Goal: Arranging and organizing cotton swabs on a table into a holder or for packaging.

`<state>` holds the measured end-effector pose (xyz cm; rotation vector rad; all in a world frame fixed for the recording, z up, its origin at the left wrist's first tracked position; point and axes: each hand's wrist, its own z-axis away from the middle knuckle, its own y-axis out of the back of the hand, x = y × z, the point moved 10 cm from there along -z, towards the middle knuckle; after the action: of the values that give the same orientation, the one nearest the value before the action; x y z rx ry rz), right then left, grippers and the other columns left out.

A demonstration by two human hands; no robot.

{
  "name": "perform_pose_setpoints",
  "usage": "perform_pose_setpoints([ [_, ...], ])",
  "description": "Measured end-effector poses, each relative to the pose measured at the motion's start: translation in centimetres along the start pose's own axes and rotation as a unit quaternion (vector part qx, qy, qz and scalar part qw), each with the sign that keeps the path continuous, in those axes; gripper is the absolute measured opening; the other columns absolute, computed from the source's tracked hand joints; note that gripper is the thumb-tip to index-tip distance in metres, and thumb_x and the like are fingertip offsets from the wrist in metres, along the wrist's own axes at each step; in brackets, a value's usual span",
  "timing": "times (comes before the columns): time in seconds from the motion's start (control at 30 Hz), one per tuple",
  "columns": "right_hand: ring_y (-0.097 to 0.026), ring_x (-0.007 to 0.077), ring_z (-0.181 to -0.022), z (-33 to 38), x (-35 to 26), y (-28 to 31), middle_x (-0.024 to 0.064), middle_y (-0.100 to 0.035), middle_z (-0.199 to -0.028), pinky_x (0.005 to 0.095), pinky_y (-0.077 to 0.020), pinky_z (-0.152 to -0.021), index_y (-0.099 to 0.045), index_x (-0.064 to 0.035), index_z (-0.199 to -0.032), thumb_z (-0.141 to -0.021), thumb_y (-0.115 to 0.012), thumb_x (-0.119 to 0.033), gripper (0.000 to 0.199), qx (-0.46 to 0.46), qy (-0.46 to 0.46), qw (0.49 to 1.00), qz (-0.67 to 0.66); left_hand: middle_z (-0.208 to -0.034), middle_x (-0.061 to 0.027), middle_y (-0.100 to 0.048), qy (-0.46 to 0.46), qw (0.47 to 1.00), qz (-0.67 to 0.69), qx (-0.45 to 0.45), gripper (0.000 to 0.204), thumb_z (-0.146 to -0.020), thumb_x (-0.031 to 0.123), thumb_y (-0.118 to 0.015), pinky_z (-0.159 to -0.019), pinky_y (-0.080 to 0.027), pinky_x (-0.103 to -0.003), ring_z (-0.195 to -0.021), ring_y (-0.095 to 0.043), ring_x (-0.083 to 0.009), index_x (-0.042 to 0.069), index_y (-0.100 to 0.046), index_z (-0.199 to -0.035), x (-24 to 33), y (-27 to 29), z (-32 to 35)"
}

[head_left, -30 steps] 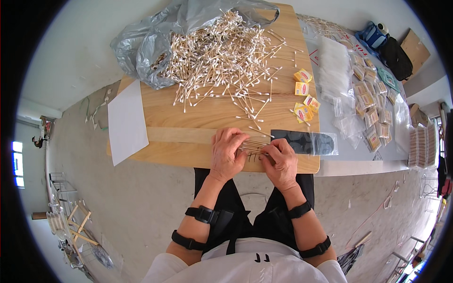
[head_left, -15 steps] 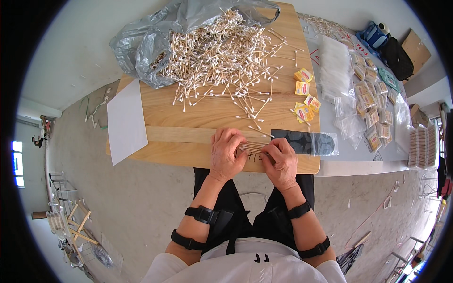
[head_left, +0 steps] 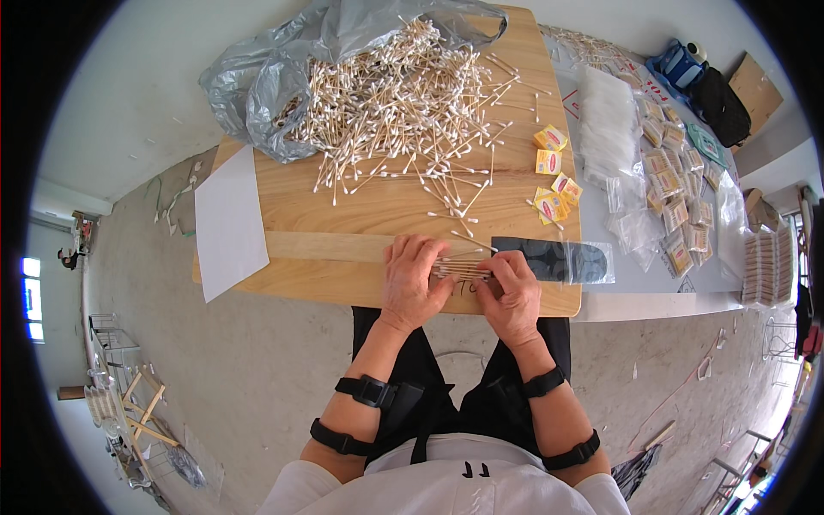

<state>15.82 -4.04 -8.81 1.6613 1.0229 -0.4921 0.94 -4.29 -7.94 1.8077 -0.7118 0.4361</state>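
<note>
Both hands, left hand [head_left: 415, 279] and right hand [head_left: 511, 290], are pinching closed on a light, stiff cotton-swab bundle [head_left: 462, 269]; mid-stick grip seems best.

A dark sleeve-shaped pouch with a clear end [head_left: 556, 260] is laid flat at the near right edge of the wooden worktop [head_left: 360, 210], just beside the right hand. Several small yellow packets with red labels [head_left: 551, 184] are scattered near the right rim of the worktop, and a crumpled grey plastic bag [head_left: 283, 77] is spread at its far left corner. On the adjoining surface to the right, many small filled clear packets [head_left: 668, 184] and a stack of empty clear bags [head_left: 608, 124] are seen.
</note>
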Motion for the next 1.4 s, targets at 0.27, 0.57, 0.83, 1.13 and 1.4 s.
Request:
perform_pose_setpoints([
  [0.27, -0.053, 0.0194, -0.06, -1.2, 4.5, 0.9, 0.0069, -0.056, -0.085, 0.0316, -0.0453, -0.057, -0.064, -0.0064, -0.091, -0.072, -0.069, -0.002, 0.02, 0.067, -0.173, 0.98, -0.069, -0.097, -0.0018, -0.055, -0.014, 0.999, -0.023, -0.031, 0.032, -0.061, 0.017, -0.076, -0.083, -0.036, -0.039, -0.095, -0.049, -0.0248, 0.012, -0.067, -0.091, 0.1, -0.5, 0.1],
  [0.57, -0.062, 0.027, -0.07, -2.9, 2.4, -1.4, 0.0052, -0.058, -0.083, 0.0376, -0.0484, -0.06, -0.065, -0.0109, -0.079, -0.073, -0.067, -0.008, 0.007, -0.013, -0.064, 0.997, 0.047, -0.097, -0.0033, -0.055, -0.005, 1.0, -0.024, -0.017, 0.039, -0.064, 0.022, -0.074, -0.083, -0.037, -0.039, -0.096, -0.049, -0.026, 0.013, -0.065, -0.1, -0.1, -0.2, 0.1],
  [0.83, -0.06, 0.0307, -0.072, -6.0, 2.5, -2.1, 0.009, -0.057, -0.085, 0.0399, -0.048, -0.062, -0.062, -0.0082, -0.082, -0.074, -0.066, -0.008, 0.008, -0.001, -0.073, 0.997, 0.006, -0.098, -0.0055, -0.054, -0.015, 0.999, -0.041, -0.03, 0.04, -0.067, 0.025, -0.072, -0.083, -0.037, -0.039, -0.096, -0.049, -0.0271, 0.012, -0.065, -0.104, -0.1, -0.5, 0.1],
  [1.13, -0.06, 0.0321, -0.071, -4.8, 1.8, -2.0, 0.0105, -0.056, -0.086, 0.0404, -0.0481, -0.061, -0.06, -0.0043, -0.078, -0.073, -0.066, -0.006, 0.008, -0.042, -0.028, 0.999, 0.012, -0.112, -0.0091, -0.054, 0.001, 0.999, -0.033, 0.009, 0.048, -0.068, 0.026, -0.071, -0.091, -0.037, -0.042, -0.105, -0.048, -0.0304, 0.007, -0.061, -0.111, -0.4, 0.1, 0.3],
  [1.4, -0.06, 0.0334, -0.071, -6.1, 2.2, -2.4, 0.012, -0.056, -0.085, 0.0415, -0.0483, -0.061, -0.058, -0.0045, -0.079, -0.07, -0.068, -0.008, 0.014, -0.024, -0.068, 0.997, 0.021, -0.12, -0.009, -0.053, -0.015, 0.997, -0.072, -0.031, 0.05, -0.07, 0.028, -0.07, -0.093, -0.036, -0.043, -0.111, -0.047, -0.0306, 0.005, -0.06, -0.113, 0.0, -0.7, 0.2],
])
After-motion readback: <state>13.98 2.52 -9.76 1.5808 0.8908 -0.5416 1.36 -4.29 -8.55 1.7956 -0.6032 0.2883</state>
